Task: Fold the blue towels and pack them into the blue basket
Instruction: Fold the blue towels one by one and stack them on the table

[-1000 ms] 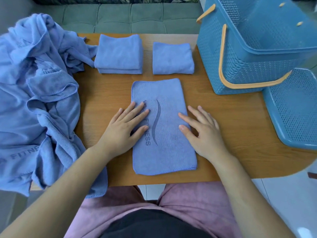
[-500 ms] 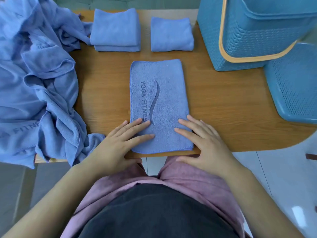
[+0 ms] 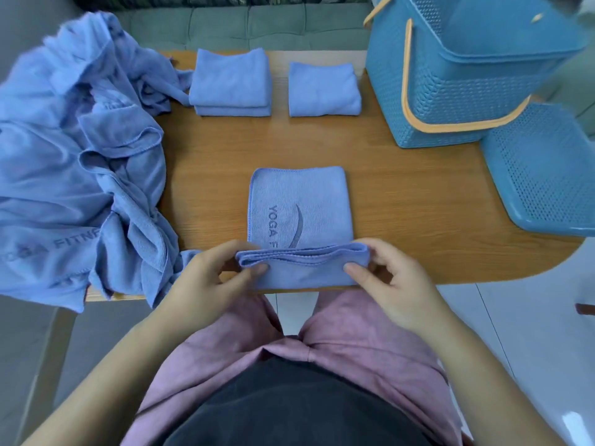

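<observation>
At the counter's (image 3: 402,204) six o'clock, our left hand (image 3: 203,281) and right hand (image 3: 399,288) hold the towel's (image 3: 299,201) near edge, fingers (image 3: 259,268) pinching each corner. Next, we judge, that edge goes toward twelve o'clock, corners matched.

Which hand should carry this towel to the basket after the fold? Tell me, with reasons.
Probably right. The right hand pinches the towel's right corner, on the blue basket's side of the table. The left hand pinches the left corner, beside the unfolded pile.

Bare table (image 3: 402,204) lies open toward the basket (image 3: 450,91); towel heap (image 3: 80,156) crowds the left edge.
</observation>
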Motion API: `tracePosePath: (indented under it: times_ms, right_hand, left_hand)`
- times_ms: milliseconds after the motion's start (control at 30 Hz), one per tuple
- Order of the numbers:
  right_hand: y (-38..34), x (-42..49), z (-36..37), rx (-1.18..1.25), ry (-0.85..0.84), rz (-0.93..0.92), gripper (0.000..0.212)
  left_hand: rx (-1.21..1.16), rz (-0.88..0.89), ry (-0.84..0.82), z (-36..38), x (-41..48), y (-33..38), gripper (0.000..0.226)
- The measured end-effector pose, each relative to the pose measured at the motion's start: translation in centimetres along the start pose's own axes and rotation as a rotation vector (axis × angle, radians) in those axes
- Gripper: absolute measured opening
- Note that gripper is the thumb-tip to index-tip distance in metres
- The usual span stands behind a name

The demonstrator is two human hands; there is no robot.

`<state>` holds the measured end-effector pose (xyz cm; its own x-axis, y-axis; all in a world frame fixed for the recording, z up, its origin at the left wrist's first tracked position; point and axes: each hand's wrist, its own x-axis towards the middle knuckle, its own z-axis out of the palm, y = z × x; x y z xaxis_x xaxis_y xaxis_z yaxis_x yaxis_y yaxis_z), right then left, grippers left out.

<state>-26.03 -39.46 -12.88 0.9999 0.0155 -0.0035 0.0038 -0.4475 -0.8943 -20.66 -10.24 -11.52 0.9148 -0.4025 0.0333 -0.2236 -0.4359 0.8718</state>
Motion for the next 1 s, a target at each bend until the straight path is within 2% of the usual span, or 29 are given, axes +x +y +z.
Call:
tracePosePath:
  times_ms: [33,100,200,300,367,433,567,600,667,733,833,933,1000]
  right_hand:
    - [-0.4,0.8,0.0,0.044,0.021,0.027,0.028]
    - [-1.3,2.6,0.1,0.080,0.095,0.031,0.036]
    - [-1.9,5.3,0.4,0.111,0.220,0.000,0.046]
    - [-1.4,8.0,0.7,0.035,0.259,-0.003,0.024]
    - [-0.7,9.9,0.9,-0.044,0.263,-0.016,0.015]
    - [0.0,11.7,1.1,-0.109,0.291,-0.041,0.012]
    - [0.9,13.5,1.3,-0.220,0.240,0.016,0.022]
    - [1.0,13.3,1.3,-0.292,0.232,0.039,0.027]
    - [0.7,12.5,1.4,-0.483,0.241,0.030,0.037]
    - [0.0,11.3,1.8,-0.590,0.196,0.004,0.046]
    - [-0.2,9.3,2.9,-0.691,0.049,0.090,0.056]
    - [0.3,7.7,3.8,-0.717,0.102,0.206,0.056]
    - [0.0,7.1,4.2,-0.737,0.194,0.176,0.050]
  left_hand:
    - [-0.048,-0.037,0.032,-0.1,0.9,0.2,0.005]
    - [-0.094,-0.091,0.076,-0.2,2.8,0.2,0.022]
    - [-0.111,-0.122,0.119,-0.5,6.1,0.8,0.013]
    - [-0.089,-0.180,0.134,-0.8,9.3,0.3,0.015]
    - [-0.069,-0.238,0.150,-0.8,11.1,-0.7,0.027]
    - [-0.046,-0.300,0.186,-0.5,12.7,-1.7,0.031]
    - [0.030,-0.371,0.296,0.4,14.4,-1.9,0.018]
    - [0.111,-0.322,0.342,0.6,14.2,-1.6,0.025]
    - [0.340,-0.077,0.367,0.9,13.2,-1.1,0.036]
    - [0.474,0.104,0.224,1.7,11.8,-0.9,0.042]
    - [0.562,0.057,0.022,3.1,9.9,-1.9,0.055]
    - [0.644,-0.056,0.104,3.5,8.2,-2.8,0.058]
    - [0.671,-0.169,0.190,3.6,7.6,-2.4,0.060]
